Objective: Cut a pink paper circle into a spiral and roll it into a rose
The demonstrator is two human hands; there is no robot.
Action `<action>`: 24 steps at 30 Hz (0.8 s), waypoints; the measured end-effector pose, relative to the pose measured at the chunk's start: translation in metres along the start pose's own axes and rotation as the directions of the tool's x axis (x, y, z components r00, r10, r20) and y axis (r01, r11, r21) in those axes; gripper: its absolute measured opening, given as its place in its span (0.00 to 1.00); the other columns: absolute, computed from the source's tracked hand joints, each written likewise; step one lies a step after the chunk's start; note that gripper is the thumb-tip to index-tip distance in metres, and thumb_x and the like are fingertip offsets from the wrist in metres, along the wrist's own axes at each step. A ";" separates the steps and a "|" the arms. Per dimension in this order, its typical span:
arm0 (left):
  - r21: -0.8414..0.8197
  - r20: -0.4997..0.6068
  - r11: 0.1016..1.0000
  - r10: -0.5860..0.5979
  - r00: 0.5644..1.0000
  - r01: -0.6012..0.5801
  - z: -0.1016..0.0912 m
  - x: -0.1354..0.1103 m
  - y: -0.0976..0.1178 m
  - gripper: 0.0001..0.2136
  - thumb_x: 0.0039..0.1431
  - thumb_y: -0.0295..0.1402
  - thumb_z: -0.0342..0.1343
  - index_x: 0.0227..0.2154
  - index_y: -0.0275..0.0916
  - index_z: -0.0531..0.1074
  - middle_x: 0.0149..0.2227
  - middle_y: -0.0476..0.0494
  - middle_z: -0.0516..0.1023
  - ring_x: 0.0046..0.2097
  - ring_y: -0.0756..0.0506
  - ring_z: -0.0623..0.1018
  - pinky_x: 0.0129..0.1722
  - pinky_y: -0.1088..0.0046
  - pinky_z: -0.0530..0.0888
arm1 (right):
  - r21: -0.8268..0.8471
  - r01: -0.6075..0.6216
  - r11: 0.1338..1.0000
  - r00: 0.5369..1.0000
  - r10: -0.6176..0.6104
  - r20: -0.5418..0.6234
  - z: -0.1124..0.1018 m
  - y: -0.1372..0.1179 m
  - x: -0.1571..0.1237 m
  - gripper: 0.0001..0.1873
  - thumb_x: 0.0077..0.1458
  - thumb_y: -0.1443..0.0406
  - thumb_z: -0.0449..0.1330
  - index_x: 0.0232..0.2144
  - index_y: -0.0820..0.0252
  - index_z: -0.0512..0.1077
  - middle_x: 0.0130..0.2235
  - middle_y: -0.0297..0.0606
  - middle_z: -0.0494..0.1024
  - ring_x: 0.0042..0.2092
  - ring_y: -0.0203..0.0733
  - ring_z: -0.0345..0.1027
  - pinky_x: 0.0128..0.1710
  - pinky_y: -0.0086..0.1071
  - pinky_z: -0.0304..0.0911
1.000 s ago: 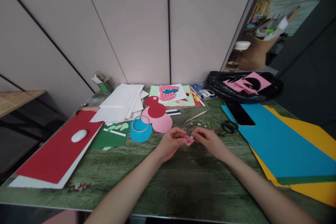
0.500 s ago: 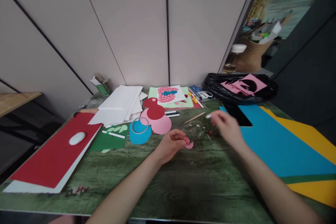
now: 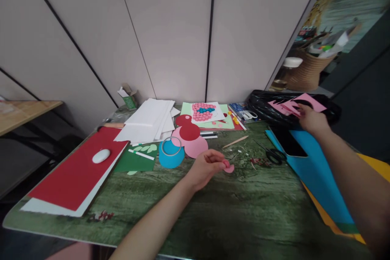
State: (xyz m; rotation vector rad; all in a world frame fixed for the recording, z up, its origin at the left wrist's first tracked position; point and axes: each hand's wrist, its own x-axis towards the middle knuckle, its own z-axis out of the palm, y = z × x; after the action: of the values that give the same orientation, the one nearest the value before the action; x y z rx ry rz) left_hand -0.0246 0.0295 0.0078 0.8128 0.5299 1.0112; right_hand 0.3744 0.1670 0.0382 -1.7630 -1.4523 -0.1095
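Observation:
My left hand (image 3: 207, 165) rests on the green table (image 3: 219, 215), its fingers pinched on a small pink paper piece (image 3: 228, 167). My right hand (image 3: 310, 119) is stretched far to the right, over the black plastic bag (image 3: 268, 107) that holds pink paper scraps (image 3: 307, 102). Its fingers are curled at the bag's edge; what they hold, if anything, is hidden. Black scissors (image 3: 274, 154) and a dark phone (image 3: 289, 143) lie between the two hands.
Blue (image 3: 323, 170) and yellow (image 3: 376, 165) sheets cover the right side. A red sheet (image 3: 76, 170) with a white mouse (image 3: 101, 155) lies left. White papers (image 3: 149, 120), pink and red circles (image 3: 190, 136), a blue disc (image 3: 171, 156) and a heart collage (image 3: 204, 112) sit behind.
My right hand left the pink piece and travelled right and back to the black bag. The left hand stayed put with the pink piece. The camera turned slightly.

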 end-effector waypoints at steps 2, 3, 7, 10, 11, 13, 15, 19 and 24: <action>0.037 -0.033 0.999 0.020 0.999 -0.018 0.000 0.001 -0.002 0.11 0.38 0.26 0.64 0.28 0.34 0.70 0.26 0.47 0.77 0.30 0.50 0.75 0.37 0.71 0.69 | -0.002 0.025 1.000 1.000 -0.025 0.020 0.001 -0.014 -0.016 0.21 0.50 0.64 0.54 0.48 0.61 0.65 0.38 0.49 0.75 0.43 0.56 0.67 0.43 0.53 0.56; 0.077 -0.057 0.997 0.037 0.998 -0.033 0.000 0.001 -0.003 0.11 0.38 0.26 0.64 0.28 0.34 0.70 0.27 0.46 0.77 0.31 0.50 0.76 0.37 0.71 0.69 | 0.012 0.043 0.999 0.999 -0.043 0.030 0.002 -0.026 -0.028 0.21 0.51 0.64 0.54 0.50 0.59 0.64 0.39 0.48 0.75 0.44 0.55 0.67 0.43 0.52 0.56; 0.305 -0.151 0.947 0.153 0.977 -0.101 0.001 0.002 -0.007 0.11 0.38 0.28 0.64 0.28 0.34 0.71 0.29 0.44 0.78 0.33 0.47 0.77 0.36 0.70 0.71 | 0.171 0.172 0.970 0.965 -0.201 0.168 -0.002 -0.104 -0.104 0.12 0.53 0.60 0.54 0.42 0.50 0.68 0.42 0.37 0.74 0.42 0.44 0.68 0.43 0.38 0.63; 0.469 -0.136 0.868 0.252 0.958 -0.162 0.004 -0.001 -0.007 0.11 0.40 0.29 0.63 0.30 0.36 0.71 0.29 0.44 0.77 0.34 0.46 0.77 0.36 0.69 0.72 | 0.410 0.295 0.863 0.803 -0.457 0.384 -0.010 -0.167 -0.164 0.08 0.52 0.61 0.57 0.36 0.52 0.71 0.44 0.37 0.73 0.48 0.45 0.64 0.48 0.39 0.59; 0.530 -0.105 0.827 0.285 0.953 -0.188 0.005 -0.002 -0.006 0.10 0.42 0.29 0.62 0.30 0.36 0.71 0.30 0.43 0.77 0.34 0.46 0.77 0.37 0.69 0.72 | 0.452 0.300 0.840 0.768 -0.494 0.408 -0.011 -0.182 -0.178 0.08 0.52 0.61 0.58 0.36 0.52 0.72 0.44 0.37 0.72 0.48 0.45 0.63 0.48 0.39 0.59; 0.639 -0.036 0.733 0.331 0.943 -0.233 0.006 -0.004 -0.006 0.09 0.45 0.29 0.60 0.32 0.37 0.71 0.31 0.43 0.77 0.35 0.46 0.77 0.39 0.69 0.72 | 0.469 0.310 0.827 0.758 -0.513 0.403 -0.010 -0.197 -0.197 0.10 0.50 0.62 0.60 0.38 0.53 0.71 0.43 0.38 0.73 0.47 0.45 0.63 0.46 0.39 0.60; 0.711 -0.007 0.659 0.356 0.934 -0.246 0.007 -0.006 -0.006 0.12 0.46 0.28 0.59 0.37 0.38 0.70 0.32 0.44 0.78 0.36 0.46 0.77 0.40 0.69 0.71 | 0.440 0.319 0.839 0.796 -0.490 0.357 -0.006 -0.196 -0.204 0.12 0.50 0.64 0.59 0.40 0.54 0.70 0.41 0.39 0.73 0.46 0.45 0.63 0.45 0.40 0.60; 0.812 0.025 0.528 0.394 0.919 -0.249 0.005 -0.007 -0.010 0.18 0.47 0.28 0.59 0.43 0.40 0.66 0.32 0.48 0.78 0.36 0.48 0.77 0.42 0.69 0.71 | 0.415 0.381 0.827 0.795 -0.522 0.310 0.005 -0.178 -0.204 0.10 0.50 0.64 0.60 0.38 0.54 0.72 0.39 0.39 0.74 0.43 0.45 0.64 0.41 0.40 0.61; 0.871 0.101 0.403 0.413 0.905 -0.281 0.004 -0.007 -0.012 0.18 0.47 0.28 0.59 0.43 0.41 0.66 0.32 0.49 0.78 0.37 0.48 0.77 0.42 0.70 0.71 | 0.386 0.442 0.810 0.759 -0.567 0.321 0.007 -0.171 -0.205 0.09 0.50 0.63 0.60 0.36 0.52 0.74 0.38 0.38 0.75 0.41 0.45 0.64 0.40 0.40 0.61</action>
State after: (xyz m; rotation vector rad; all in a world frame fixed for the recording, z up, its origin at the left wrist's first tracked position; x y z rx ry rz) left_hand -0.0190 0.0181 0.0006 1.8743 1.0710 1.1692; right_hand 0.1590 0.0104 0.0139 -1.1453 -2.1308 0.2121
